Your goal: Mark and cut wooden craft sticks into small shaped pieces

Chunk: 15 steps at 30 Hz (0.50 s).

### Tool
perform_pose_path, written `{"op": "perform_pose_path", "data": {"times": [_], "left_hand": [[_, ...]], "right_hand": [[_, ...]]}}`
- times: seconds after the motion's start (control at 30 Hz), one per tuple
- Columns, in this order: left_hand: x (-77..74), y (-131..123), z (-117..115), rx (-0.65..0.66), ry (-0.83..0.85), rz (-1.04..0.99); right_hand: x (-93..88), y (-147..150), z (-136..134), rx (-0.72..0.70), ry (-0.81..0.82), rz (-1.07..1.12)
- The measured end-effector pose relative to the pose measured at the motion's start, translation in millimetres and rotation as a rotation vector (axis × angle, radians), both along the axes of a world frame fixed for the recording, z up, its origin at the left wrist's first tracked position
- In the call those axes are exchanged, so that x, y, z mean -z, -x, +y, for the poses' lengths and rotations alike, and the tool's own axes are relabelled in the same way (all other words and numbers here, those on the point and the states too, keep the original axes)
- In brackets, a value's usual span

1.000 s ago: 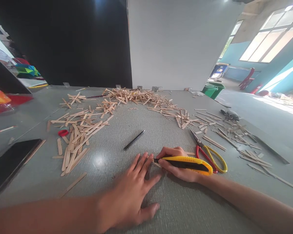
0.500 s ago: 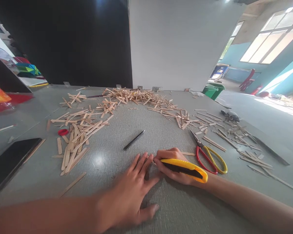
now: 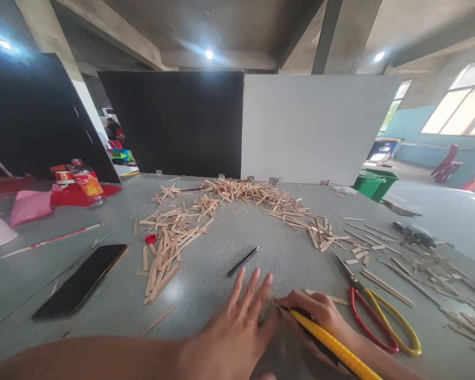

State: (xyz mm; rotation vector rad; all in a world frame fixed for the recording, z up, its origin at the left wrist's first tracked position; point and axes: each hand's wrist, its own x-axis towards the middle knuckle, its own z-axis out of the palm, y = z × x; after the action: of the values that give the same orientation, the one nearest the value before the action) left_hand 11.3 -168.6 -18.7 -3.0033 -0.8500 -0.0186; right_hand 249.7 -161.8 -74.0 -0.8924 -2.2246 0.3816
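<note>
My right hand [image 3: 316, 316] grips a yellow and black utility knife [image 3: 328, 343], its front end low at the table near my left fingertips. My left hand [image 3: 241, 316] lies on the table with its fingers spread, just left of the knife; whether a small piece is under it I cannot tell. A dark pen [image 3: 243, 262] lies beyond my left fingers. Behind my right hand a wooden stick [image 3: 338, 300] is partly covered. Scissors [image 3: 374, 311] with one red and one yellow handle rest right of my right hand.
Flat wooden sticks [image 3: 162, 274] are heaped in an arc across the table [image 3: 241, 232]. A phone [image 3: 83, 282] and a red ring [image 3: 151, 239] lie left. Wood scraps [image 3: 427, 264] scatter on the right. A bottle [image 3: 87, 182] stands far left; panels [image 3: 320, 126] close the back.
The view has tilted up and turned left, so the table's things appear lower and further right. The utility knife's rear end now points more toward me. My left hand stays spread on the table.
</note>
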Motion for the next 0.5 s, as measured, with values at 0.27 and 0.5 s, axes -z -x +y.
{"op": "perform_pose_path", "data": {"times": [0.27, 0.5], "left_hand": [[-55.9, 10, 28, -0.175, 0.072, -0.178], [-67.4, -6, 41, -0.241, 0.794, -0.322]], "right_hand": [[-54.8, -5, -22, 0.093, -0.123, -0.119], [-48.1, -4, -50, 0.103, 0.014, -0.013]]}}
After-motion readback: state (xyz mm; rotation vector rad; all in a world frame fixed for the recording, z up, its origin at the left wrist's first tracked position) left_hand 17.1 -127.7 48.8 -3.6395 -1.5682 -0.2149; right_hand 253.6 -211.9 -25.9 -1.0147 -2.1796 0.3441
